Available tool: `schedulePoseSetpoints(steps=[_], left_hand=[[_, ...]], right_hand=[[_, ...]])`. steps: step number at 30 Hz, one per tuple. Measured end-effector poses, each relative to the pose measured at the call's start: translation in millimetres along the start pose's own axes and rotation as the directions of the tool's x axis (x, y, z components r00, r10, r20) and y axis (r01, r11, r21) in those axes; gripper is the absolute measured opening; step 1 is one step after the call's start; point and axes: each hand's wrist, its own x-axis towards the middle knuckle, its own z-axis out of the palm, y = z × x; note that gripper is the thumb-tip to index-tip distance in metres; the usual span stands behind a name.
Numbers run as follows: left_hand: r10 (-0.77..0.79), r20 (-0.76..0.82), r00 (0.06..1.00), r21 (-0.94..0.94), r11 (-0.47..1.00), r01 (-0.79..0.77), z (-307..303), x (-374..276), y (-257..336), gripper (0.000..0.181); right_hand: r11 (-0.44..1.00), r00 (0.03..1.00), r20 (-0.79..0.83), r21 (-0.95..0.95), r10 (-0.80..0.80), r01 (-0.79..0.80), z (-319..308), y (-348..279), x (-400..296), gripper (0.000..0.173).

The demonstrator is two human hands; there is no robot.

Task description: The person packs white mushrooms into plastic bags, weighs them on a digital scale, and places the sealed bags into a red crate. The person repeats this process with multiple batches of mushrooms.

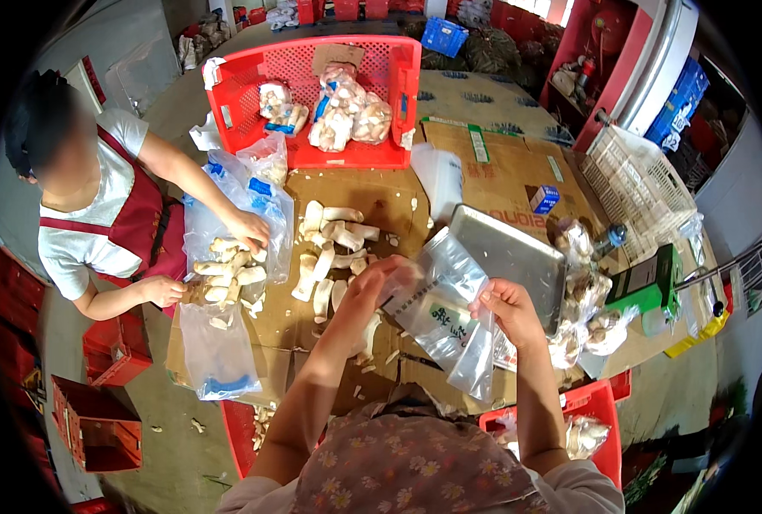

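A clear plastic bag (442, 302) with dark printing stretches between my two hands above the cardboard-covered table. My left hand (384, 283) grips its left side, the fingertips partly behind the film and blurred. At the right edge of the bag, my right hand (509, 311) pinches the plastic between thumb and fingers. No mushroom shows inside the bag. Loose king oyster mushrooms (323, 257) lie in a pile just beyond and left of my left hand, and my forearm hides some of them. A metal tray (516, 257) rests beyond my right hand.
A co-worker's hand (249, 230) touches mushrooms (227, 273) at the left. A red crate (310, 157) with bagged mushrooms (349, 112) stands at the back. Filled bags (580, 289), a green scale (644, 279) and a white basket (638, 186) line the right side.
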Motion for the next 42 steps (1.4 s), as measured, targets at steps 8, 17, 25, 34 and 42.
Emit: schedulePoseSetpoints(steps=[8, 17, 25, 34, 42], left_hand=[[-0.121, -0.313, 0.942, 0.017, 0.991, 0.133, -4.5, -16.5, 8.8, 0.009], [-0.137, -0.467, 0.873, 0.212, 0.942, 0.261, -49.3, -61.5, -23.5, 0.014], [0.237, -0.213, 0.948, 0.88, 0.468, 0.081, -3.4, -86.8, 0.5, 0.025], [-0.197, -0.219, 0.956, 0.085, 0.972, 0.22, 8.7, -88.8, -40.3, 0.021], [-0.326, -0.308, 0.894, -0.014, 0.941, 0.338, 16.2, -114.1, -53.6, 0.028]], right_hand=[[0.659, 0.957, 0.094, 0.707, 0.274, -0.258, 4.5, 63.8, -24.6, 0.083], [0.805, 0.915, 0.067, 0.455, 0.397, -0.382, 27.0, 134.2, -69.2, 0.037], [0.845, 0.941, -0.337, -0.49, 0.043, -0.214, 59.9, 113.3, -54.3, 0.019], [0.919, 0.995, -0.06, -0.392, -0.079, 0.049, 102.8, 73.6, -35.9, 0.012], [0.927, 0.835, -0.498, 0.375, 0.234, -0.036, 36.2, 114.2, -10.2, 0.01]])
